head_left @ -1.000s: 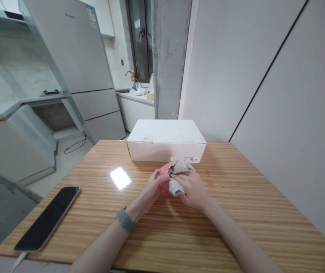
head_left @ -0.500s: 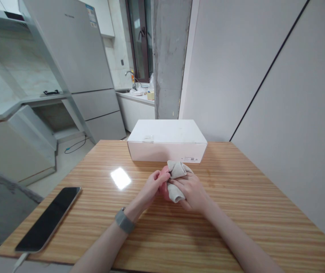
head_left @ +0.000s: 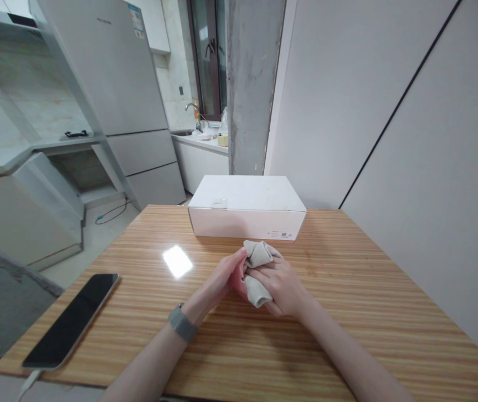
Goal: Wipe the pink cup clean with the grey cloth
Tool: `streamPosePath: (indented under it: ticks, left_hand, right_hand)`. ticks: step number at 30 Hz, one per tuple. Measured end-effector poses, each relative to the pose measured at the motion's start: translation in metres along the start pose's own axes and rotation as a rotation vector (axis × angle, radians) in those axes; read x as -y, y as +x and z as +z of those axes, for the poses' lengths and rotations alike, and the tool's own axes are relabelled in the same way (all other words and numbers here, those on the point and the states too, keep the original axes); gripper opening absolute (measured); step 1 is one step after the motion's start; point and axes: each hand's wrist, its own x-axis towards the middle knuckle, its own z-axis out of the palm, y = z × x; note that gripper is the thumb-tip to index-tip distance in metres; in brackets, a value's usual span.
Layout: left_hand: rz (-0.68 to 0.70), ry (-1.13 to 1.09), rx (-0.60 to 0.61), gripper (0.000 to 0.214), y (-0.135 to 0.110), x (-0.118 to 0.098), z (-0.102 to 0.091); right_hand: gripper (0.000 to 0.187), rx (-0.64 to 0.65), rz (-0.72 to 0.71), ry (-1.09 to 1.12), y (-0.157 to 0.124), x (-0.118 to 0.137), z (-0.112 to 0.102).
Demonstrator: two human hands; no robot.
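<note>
**Two hands bundling a beige cloth at a wooden table**

Just in front of a closed white box (head_left: 246, 207), both hands meet over a bunched beige cloth (head_left: 257, 271). The right hand (head_left: 280, 282) curls around it, gripping; the left hand (head_left: 222, 279), fingers pressed against it, apparently steadies a pink item beneath. Forearms angle inward. A smartphone (head_left: 70, 321) lies far left of the box.

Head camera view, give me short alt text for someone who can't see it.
Both hands, left hand and right hand, hold a bunched beige cloth over a striped wooden table. A closed white box sits just behind; a dark phone lies at the left edge.
</note>
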Motion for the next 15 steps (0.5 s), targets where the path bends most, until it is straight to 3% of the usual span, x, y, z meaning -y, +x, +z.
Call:
streamPosePath:
  ticks: [5, 11, 15]
  left_hand:
    - [0.067, 0.129, -0.11, 0.044, -0.001, -0.005, 0.0]
    - [0.06, 0.132, -0.117, 0.038, -0.001, 0.001, 0.002]
    - [0.035, 0.012, -0.082, 0.04, 0.0, 0.01, 0.005]
  right_hand:
    - [0.032, -0.005, 0.015, 0.043, 0.002, 0.003, 0.002]
    - [0.031, -0.037, 0.007, -0.031, 0.001, -0.002, 0.0]
    - [0.034, -0.091, 0.021, -0.109, -0.001, -0.005, -0.003]
